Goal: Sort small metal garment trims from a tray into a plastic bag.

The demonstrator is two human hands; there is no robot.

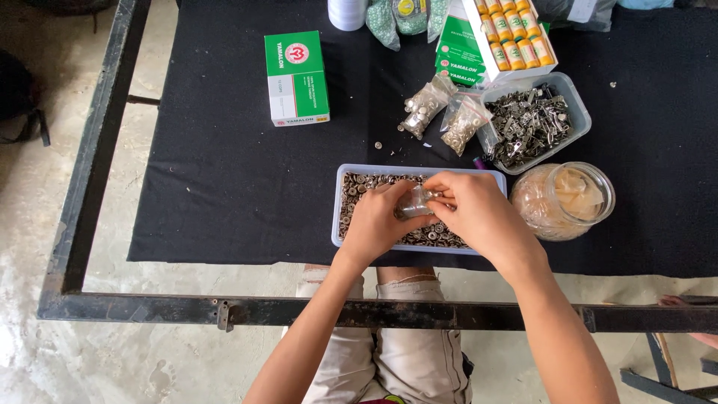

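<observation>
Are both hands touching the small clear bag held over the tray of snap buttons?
Touching: the head view shows the left hand and right hand pinching the small clear bag from either side.

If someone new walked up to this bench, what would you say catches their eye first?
Probably the two hands, left hand and right hand, meeting over a shallow tray of small metal fasteners at the near edge of the black cloth, pinching a small clear bag between them. Next, the green and white box standing alone at the far left, and the clear jar just right of the tray.
</observation>
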